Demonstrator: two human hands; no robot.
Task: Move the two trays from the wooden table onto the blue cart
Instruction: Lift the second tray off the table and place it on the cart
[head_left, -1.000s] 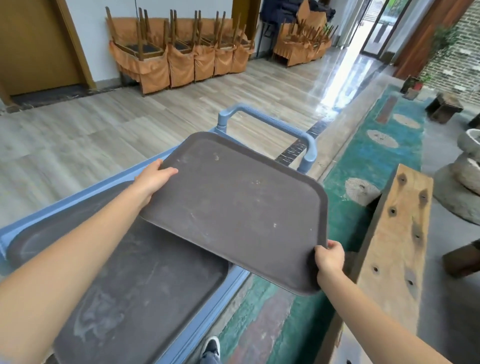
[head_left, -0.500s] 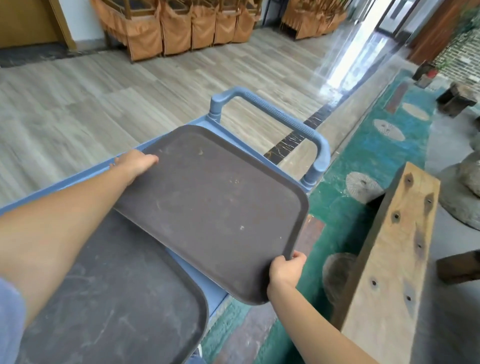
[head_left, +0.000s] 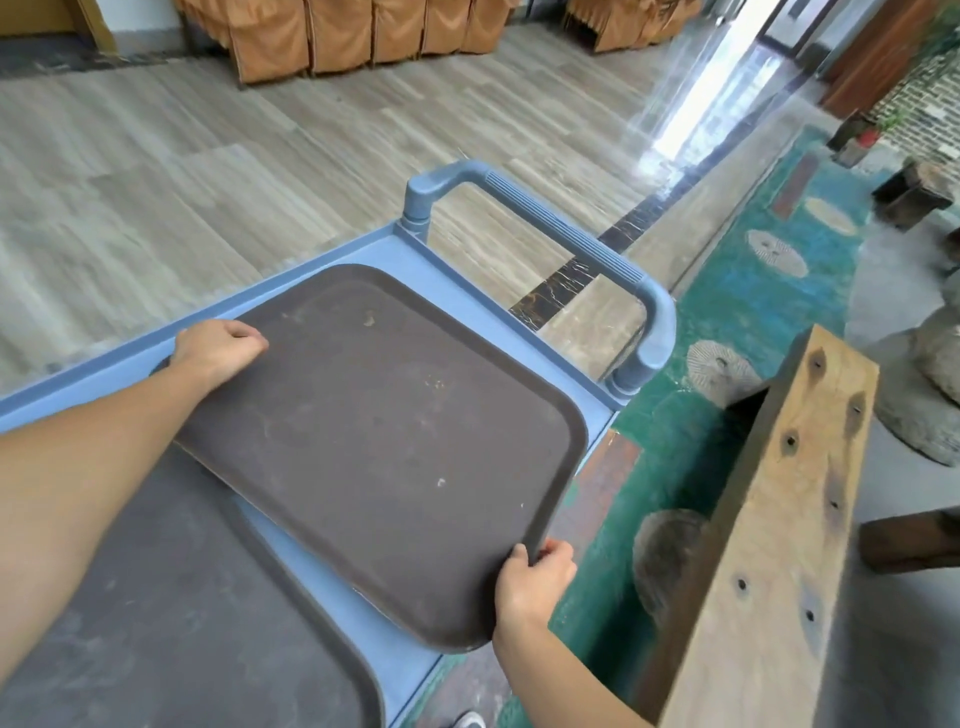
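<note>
Blue plastic service cart (head_left: 470, 291) — raised rim, ribbed hoop handle (head_left: 561, 234) at its far end, standing on a grey wood-plank floor (head_left: 260, 156).

Dark brown rectangular tray with rounded corners (head_left: 384, 441) — held over the far half of the cart top, its near right corner overhanging the cart's right edge. Its left portion overlaps the second tray; whether the far end touches the cart deck cannot be told.

Second dark grey-brown tray (head_left: 171, 613) — lying flat on the near half of the cart, surface scuffed and dusty, partly under the first tray.

Left hand (head_left: 218, 349) — fingers curled around the far-left edge of the held tray, knuckles up.

Right hand (head_left: 532, 579) — closed on the near right corner of the same tray, thumb on top of the rim, fingers below.

Pale wooden table of thick plank with dark knots (head_left: 789, 519) — to the right of the cart, apart from it, over green painted floor (head_left: 753, 312).

Stacked chairs in orange fabric covers (head_left: 353, 31) — along the far wall.
</note>
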